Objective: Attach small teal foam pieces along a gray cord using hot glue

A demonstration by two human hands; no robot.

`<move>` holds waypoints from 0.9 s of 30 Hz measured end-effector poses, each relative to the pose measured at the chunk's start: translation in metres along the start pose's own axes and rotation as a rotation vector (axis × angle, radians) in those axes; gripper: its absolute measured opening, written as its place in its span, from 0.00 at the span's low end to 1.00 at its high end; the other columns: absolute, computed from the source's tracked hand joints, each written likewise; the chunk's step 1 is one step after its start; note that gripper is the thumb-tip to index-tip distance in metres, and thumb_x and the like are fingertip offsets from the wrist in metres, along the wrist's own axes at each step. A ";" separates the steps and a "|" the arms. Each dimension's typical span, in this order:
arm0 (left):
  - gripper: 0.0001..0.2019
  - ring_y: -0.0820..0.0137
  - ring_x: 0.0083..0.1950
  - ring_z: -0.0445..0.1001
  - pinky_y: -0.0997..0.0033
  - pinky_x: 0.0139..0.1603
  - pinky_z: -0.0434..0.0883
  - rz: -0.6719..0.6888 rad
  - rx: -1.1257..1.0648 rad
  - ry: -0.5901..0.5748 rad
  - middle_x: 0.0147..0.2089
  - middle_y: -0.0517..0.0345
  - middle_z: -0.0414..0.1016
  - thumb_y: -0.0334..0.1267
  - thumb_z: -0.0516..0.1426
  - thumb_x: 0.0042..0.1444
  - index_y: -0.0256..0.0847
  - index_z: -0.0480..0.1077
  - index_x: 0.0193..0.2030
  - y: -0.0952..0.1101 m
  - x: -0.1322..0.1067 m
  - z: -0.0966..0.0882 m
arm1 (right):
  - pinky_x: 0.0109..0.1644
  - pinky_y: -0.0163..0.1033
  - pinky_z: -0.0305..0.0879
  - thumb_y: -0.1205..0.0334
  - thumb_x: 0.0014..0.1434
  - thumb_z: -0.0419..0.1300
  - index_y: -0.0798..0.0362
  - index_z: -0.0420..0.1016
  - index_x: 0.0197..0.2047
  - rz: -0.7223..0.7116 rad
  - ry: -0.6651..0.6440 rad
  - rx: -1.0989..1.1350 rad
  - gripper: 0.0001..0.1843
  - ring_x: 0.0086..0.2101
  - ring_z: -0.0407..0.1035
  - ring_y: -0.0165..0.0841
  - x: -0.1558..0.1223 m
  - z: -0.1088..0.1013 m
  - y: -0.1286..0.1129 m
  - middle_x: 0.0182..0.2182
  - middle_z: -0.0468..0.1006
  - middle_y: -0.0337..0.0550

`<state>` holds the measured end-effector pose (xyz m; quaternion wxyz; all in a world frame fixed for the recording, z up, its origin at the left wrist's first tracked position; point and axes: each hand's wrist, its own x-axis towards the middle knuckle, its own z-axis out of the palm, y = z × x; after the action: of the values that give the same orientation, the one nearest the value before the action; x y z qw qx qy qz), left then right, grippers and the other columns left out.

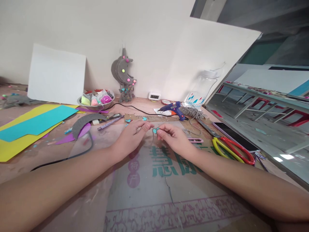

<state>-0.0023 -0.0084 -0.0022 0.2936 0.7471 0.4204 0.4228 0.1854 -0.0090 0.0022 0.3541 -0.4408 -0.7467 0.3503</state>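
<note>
My right hand (172,136) pinches a small teal heart-shaped piece (155,130) between thumb and fingertips, just above a clear plastic sheet (135,167) that lies over printed cardboard. My left hand (134,135) rests beside it with fingers curled, its fingertips close to the same teal piece; whether they touch it is unclear. Two more small teal hearts (144,119) lie on the cardboard just beyond my hands.
A blue glue gun (172,109) with a black cord lies behind. Red and yellow scissors (231,149) and a phone (235,137) sit to the right. Left are teal and yellow paper sheets (33,124), a grey crescent (85,121), a metal bowl (96,102), and a grey moon ornament (124,74).
</note>
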 end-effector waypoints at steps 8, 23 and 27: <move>0.08 0.69 0.44 0.67 0.69 0.48 0.65 -0.099 -0.106 0.291 0.39 0.58 0.68 0.42 0.45 0.63 0.43 0.62 0.40 -0.002 0.003 -0.003 | 0.26 0.33 0.53 0.51 0.59 0.54 0.54 0.65 0.28 0.043 0.009 0.016 0.15 0.21 0.56 0.24 0.001 0.001 0.001 0.22 0.67 0.35; 0.09 0.71 0.34 0.73 0.72 0.33 0.66 -0.163 -0.245 0.048 0.37 0.57 0.73 0.43 0.49 0.61 0.40 0.65 0.39 0.002 0.001 0.002 | 0.34 0.35 0.58 0.54 0.62 0.52 0.53 0.63 0.30 -0.085 0.068 0.126 0.13 0.27 0.62 0.28 0.001 -0.002 0.003 0.24 0.67 0.37; 0.13 0.72 0.32 0.70 0.73 0.31 0.65 -0.181 -0.236 0.082 0.31 0.59 0.69 0.45 0.45 0.63 0.41 0.64 0.33 0.002 0.000 -0.001 | 0.34 0.35 0.58 0.53 0.62 0.52 0.53 0.63 0.30 -0.108 0.087 0.127 0.14 0.27 0.62 0.28 0.000 -0.002 0.003 0.24 0.67 0.37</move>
<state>-0.0023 -0.0088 -0.0005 0.3991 0.6487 0.4449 0.4712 0.1886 -0.0075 0.0009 0.4318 -0.3912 -0.7297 0.3578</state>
